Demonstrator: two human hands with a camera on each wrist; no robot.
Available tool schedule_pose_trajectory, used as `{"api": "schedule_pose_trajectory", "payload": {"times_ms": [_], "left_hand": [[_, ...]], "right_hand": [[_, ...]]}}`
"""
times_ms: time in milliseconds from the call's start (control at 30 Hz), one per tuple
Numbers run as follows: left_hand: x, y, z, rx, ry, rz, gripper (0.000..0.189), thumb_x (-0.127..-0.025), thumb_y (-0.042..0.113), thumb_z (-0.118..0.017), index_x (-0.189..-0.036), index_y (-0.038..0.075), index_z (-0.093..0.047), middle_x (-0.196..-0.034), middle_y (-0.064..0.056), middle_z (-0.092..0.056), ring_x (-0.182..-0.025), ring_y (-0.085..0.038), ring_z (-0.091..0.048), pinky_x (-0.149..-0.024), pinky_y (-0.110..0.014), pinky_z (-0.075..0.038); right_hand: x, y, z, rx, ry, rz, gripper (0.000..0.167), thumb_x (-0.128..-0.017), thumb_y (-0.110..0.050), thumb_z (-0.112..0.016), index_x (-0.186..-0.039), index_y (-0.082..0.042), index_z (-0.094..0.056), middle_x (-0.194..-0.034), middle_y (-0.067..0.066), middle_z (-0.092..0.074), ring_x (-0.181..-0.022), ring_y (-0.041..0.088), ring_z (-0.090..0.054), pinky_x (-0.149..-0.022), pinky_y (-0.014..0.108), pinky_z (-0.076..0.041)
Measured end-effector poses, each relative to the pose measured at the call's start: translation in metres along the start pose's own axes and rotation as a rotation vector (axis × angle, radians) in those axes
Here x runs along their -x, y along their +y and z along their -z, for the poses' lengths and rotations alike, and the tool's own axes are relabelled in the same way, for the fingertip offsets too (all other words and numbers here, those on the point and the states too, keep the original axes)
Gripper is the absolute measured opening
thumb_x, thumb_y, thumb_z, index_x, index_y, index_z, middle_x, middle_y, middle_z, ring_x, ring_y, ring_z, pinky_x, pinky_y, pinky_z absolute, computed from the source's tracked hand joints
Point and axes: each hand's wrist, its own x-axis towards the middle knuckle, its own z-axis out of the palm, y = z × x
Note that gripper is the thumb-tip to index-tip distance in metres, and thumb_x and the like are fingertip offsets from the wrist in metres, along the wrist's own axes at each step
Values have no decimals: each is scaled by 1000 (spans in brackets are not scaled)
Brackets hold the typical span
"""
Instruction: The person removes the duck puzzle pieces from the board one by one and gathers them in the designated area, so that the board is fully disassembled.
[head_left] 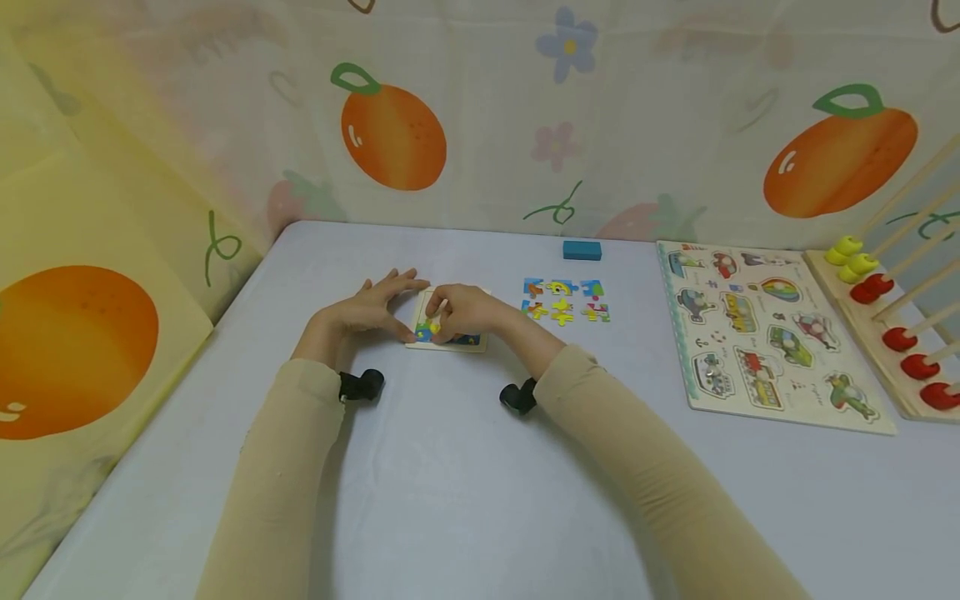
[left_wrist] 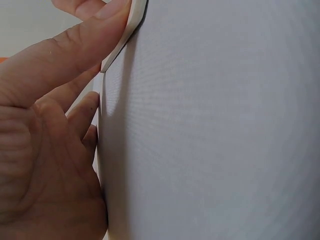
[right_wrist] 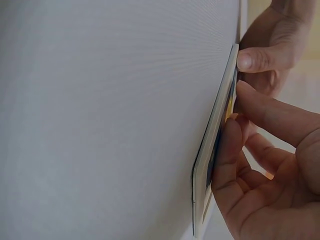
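A small jigsaw tray [head_left: 447, 348] with a pale wooden border lies flat on the table, with blue and yellow pieces along its near side. My left hand [head_left: 367, 307] rests at the tray's left side, fingers spread, its thumb touching the near left corner. In the left wrist view the thumb [left_wrist: 75, 55] lies against the tray's edge [left_wrist: 132, 22]. My right hand [head_left: 468, 310] is over the tray with bent fingers, pinching a yellow jigsaw piece [head_left: 434, 328] low against it. That hand covers much of the tray. The right wrist view shows the tray edge-on.
Several loose jigsaw pieces [head_left: 561, 312] lie in rows right of the tray. Behind them sits a blue block [head_left: 582, 250]. Farther right are a picture board of vehicles [head_left: 806, 396] and a wooden bead rack [head_left: 855, 333]. A printed curtain [head_left: 487, 108] hangs behind the table.
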Motion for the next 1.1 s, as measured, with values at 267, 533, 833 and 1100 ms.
{"api": "schedule_pose_trajectory", "payload": {"times_ms": [267,533,833,1100], "left_hand": [[2,-1,0,7,-3,-4,89,-77,23,-80,-154,22,-33,-170,-4,-2,-157,-30,12,-123,-58,18],[1,-2,0,5,-7,-9,90,-78,23,-80,-154,22,-33,-170,-5,-2,-157,-31,12,-123,-59,18],[2,-1,1,5,-7,-3,90,-78,22,-80,-154,21,-33,-170,-4,-1,-157,-31,13,-123,-60,18],[3,0,1,-4,-6,-17,88,-80,23,-79,-154,21,-33,-170,-5,-1,-157,-31,13,-123,-59,18]], "right_hand": [[1,0,-3,30,13,22,39,-87,-11,-74,-122,-7,-58,-77,-3,-52,-68,9,-48,-62,19,-41],[0,1,-4,30,27,15,37,-86,-10,-74,-119,-7,-58,-78,-3,-52,-69,9,-47,-61,18,-40],[1,-2,-5,24,21,19,36,-87,-9,-74,-118,-7,-56,-73,-2,-49,-63,9,-44,-58,19,-37],[1,-1,-5,31,35,32,38,-86,-8,-74,-119,-8,-54,-70,-2,-49,-61,9,-43,-56,19,-36]]}}
